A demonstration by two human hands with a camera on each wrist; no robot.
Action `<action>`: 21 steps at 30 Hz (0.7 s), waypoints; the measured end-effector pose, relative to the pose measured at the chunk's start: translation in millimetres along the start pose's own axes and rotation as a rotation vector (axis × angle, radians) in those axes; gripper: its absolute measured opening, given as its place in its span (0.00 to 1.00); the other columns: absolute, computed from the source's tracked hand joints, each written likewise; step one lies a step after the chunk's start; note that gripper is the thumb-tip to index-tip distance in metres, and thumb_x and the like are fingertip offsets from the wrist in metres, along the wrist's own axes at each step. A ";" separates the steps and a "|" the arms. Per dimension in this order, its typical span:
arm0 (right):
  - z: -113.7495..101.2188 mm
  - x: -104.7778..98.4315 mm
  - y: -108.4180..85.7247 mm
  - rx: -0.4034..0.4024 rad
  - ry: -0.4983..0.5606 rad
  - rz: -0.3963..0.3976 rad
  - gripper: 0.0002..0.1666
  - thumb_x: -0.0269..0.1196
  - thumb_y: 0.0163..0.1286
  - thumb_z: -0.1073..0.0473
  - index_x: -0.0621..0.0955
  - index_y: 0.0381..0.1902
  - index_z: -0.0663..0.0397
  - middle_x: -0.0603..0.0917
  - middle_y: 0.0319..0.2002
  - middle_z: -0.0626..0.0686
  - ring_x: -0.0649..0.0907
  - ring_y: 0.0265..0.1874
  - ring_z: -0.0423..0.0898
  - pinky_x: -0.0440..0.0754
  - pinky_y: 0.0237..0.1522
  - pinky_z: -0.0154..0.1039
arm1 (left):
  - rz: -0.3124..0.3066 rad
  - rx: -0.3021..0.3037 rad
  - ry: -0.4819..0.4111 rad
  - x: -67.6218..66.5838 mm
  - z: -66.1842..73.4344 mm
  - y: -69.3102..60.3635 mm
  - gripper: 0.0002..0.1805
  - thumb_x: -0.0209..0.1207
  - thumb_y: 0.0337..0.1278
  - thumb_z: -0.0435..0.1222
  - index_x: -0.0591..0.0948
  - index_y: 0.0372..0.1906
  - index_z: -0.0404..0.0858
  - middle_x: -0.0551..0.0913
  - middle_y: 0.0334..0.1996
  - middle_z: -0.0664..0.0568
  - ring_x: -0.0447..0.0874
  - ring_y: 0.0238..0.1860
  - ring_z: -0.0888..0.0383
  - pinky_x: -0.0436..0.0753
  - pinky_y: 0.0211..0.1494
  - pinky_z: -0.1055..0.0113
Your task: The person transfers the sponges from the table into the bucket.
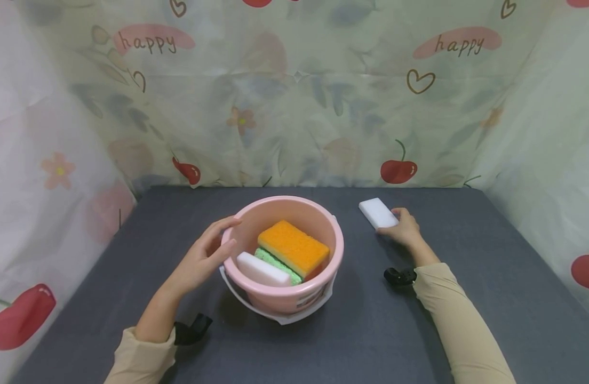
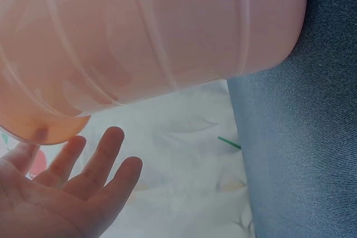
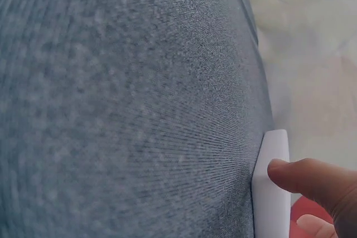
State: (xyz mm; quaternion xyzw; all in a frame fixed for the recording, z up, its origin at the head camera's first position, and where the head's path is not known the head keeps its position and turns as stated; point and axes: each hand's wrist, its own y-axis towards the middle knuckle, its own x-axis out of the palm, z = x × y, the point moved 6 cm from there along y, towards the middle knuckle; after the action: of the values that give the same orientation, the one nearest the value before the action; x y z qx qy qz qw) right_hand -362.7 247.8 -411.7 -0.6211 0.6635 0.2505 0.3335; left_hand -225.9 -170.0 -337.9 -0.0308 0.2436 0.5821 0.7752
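A pink bucket [image 1: 282, 298] stands on the table, holding an orange sponge [image 1: 294, 245], a green sponge [image 1: 275, 262] and a white sponge block [image 1: 263, 270]. At the bucket's left rim is my left hand [image 1: 198, 264], its fingertips and thumb touching the rim. The left wrist view shows those fingers [image 2: 103, 160] spread and fairly straight beside the bucket wall [image 2: 167, 26]. Further right, another white sponge block [image 1: 377, 212] lies flat on the table. My right hand [image 1: 404, 232] pinches its near end, with the thumb [image 3: 304, 179] pressed against one side in the right wrist view.
A dark grey cloth [image 1: 347, 341] covers the table. The bucket's white handle [image 1: 285, 320] hangs down at its front. Printed curtains [image 1: 299, 122] enclose the table at the back and both sides. Black wrist devices [image 1: 400, 276] sit at both cuffs.
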 end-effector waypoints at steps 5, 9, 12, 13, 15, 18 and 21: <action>-0.1 -1.0 -1.2 -0.009 0.027 0.010 0.44 0.64 0.58 0.56 0.58 0.64 0.71 0.64 0.62 0.74 0.66 0.60 0.66 0.63 0.61 0.57 | 0.003 0.000 0.007 0.0 0.0 0.0 0.25 0.50 0.65 0.35 0.63 0.66 0.42 0.59 0.68 0.45 0.67 0.57 0.48 0.74 0.52 0.79; 0.7 -2.2 -2.2 -0.013 0.051 0.017 0.43 0.64 0.58 0.57 0.58 0.65 0.71 0.64 0.62 0.74 0.67 0.60 0.65 0.64 0.61 0.56 | 0.001 0.003 0.007 -0.1 1.1 -0.1 0.25 0.50 0.65 0.35 0.63 0.66 0.42 0.59 0.68 0.45 0.67 0.57 0.48 0.74 0.52 0.79; 1.8 -3.2 -2.1 -0.012 0.060 0.022 0.43 0.64 0.58 0.57 0.58 0.65 0.70 0.65 0.62 0.73 0.67 0.60 0.64 0.65 0.61 0.56 | 0.000 0.002 0.009 -0.1 1.1 0.1 0.25 0.50 0.65 0.35 0.63 0.67 0.42 0.59 0.68 0.45 0.67 0.58 0.47 0.74 0.52 0.79; 1.9 -3.8 -2.1 -0.015 0.059 0.025 0.43 0.64 0.58 0.56 0.58 0.64 0.70 0.65 0.61 0.74 0.67 0.60 0.65 0.65 0.61 0.56 | -0.001 0.002 0.010 0.0 0.9 0.2 0.26 0.50 0.65 0.35 0.63 0.67 0.42 0.59 0.68 0.45 0.67 0.58 0.47 0.74 0.52 0.79; 2.0 -4.5 -1.8 -0.021 0.055 0.029 0.43 0.64 0.58 0.56 0.58 0.64 0.71 0.65 0.61 0.74 0.68 0.59 0.65 0.66 0.60 0.55 | -0.003 0.003 0.015 0.2 0.9 0.3 0.25 0.50 0.65 0.35 0.63 0.67 0.42 0.59 0.68 0.44 0.67 0.58 0.47 0.74 0.52 0.79; 2.1 -5.1 -1.5 -0.028 0.055 0.032 0.43 0.64 0.57 0.56 0.59 0.64 0.70 0.66 0.61 0.74 0.68 0.59 0.65 0.66 0.60 0.55 | 0.000 -0.001 0.016 0.3 0.6 0.4 0.25 0.50 0.65 0.35 0.63 0.66 0.43 0.59 0.68 0.44 0.67 0.57 0.47 0.74 0.52 0.79; 2.1 -5.4 -2.0 -0.030 0.067 0.030 0.43 0.64 0.58 0.56 0.58 0.64 0.69 0.66 0.61 0.73 0.68 0.60 0.64 0.65 0.61 0.55 | 0.001 0.002 0.015 0.1 1.1 0.4 0.25 0.50 0.65 0.35 0.63 0.66 0.42 0.60 0.67 0.44 0.67 0.57 0.47 0.74 0.51 0.79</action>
State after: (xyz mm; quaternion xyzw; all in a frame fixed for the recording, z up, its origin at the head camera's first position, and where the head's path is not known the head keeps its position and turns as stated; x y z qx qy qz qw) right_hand -360.3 252.7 -408.8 -0.6242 0.6795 0.2445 0.2980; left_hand -225.9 -169.4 -336.9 -0.0342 0.2501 0.5820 0.7730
